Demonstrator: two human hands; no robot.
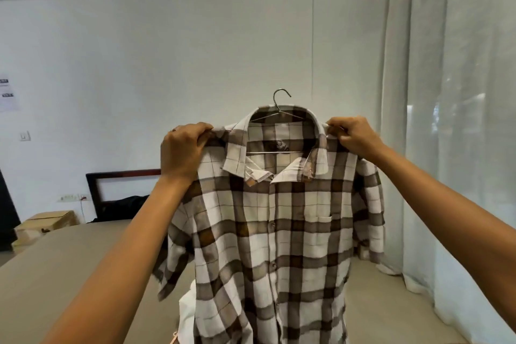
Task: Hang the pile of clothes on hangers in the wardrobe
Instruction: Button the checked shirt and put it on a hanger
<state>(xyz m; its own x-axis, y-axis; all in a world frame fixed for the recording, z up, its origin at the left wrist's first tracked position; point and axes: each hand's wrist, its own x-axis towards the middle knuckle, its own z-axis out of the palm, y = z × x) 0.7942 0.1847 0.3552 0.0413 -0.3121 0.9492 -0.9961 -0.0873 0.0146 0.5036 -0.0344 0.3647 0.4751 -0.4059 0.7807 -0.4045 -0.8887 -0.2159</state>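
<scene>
One garment appears to be about ready for the rail: a brown-and-white checked cotton shirt (pixel 279 232) sits on a thin silver wire hanger (pixel 280 98), held up in the middle of the frame above a beige bed (pixel 69 260). The hanger's hook rises from the collar and its lower bar shows through the open neck. The left hand (pixel 185 148) grips the shirt's shoulder at the picture's centre left, its fingers (pixel 205 131) curled tight over the seam. The right hand (pixel 353 134) pinches the opposite shoulder near the collar, its fingers (pixel 339 123) also closed on cloth. This looks like a last squaring of the shoulders on the wire. Carrying it to the wardrobe is left to do (no wardrobe shows in this view). The weave looks soft and light, buttoned down the front, with a chest pocket and short sleeves hanging limp. A plain white garment (pixel 187 307) lies on the bed just behind the hem at lower centre, likely next in the pile. Sheer white curtains (pixel 460 120) fill the right side.
</scene>
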